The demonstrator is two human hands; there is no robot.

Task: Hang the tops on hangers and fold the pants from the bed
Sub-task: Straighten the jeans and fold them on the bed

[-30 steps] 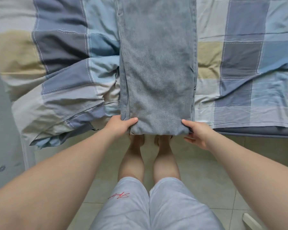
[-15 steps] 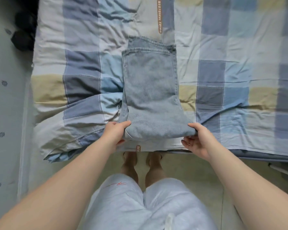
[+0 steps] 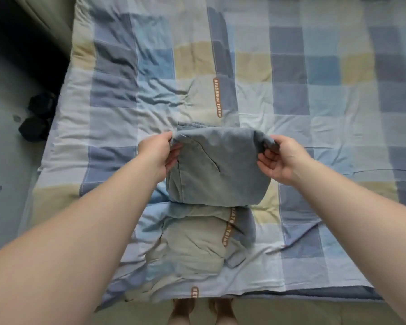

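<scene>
Grey-blue jeans (image 3: pixel 217 168) lie doubled over into a short thick bundle in the middle of the checked bedspread (image 3: pixel 314 97). My left hand (image 3: pixel 158 152) pinches the top fold at its left corner. At the right corner my right hand (image 3: pixel 280 158) pinches the same fold. The fold is lifted a little and reaches the far edge of the layer under it, where a strip of waistband shows beyond it. No tops or hangers are in view.
The bedspread is rumpled near the bed's front edge (image 3: pixel 291 294). Dark objects (image 3: pixel 36 118) sit on the floor by the bed's left side. My bare feet (image 3: pixel 199 311) stand on the tiled floor at the bed's edge.
Both hands carried the near end of the jeans away from me and over onto the far part, halving their length. The view swung further over the bed.
</scene>
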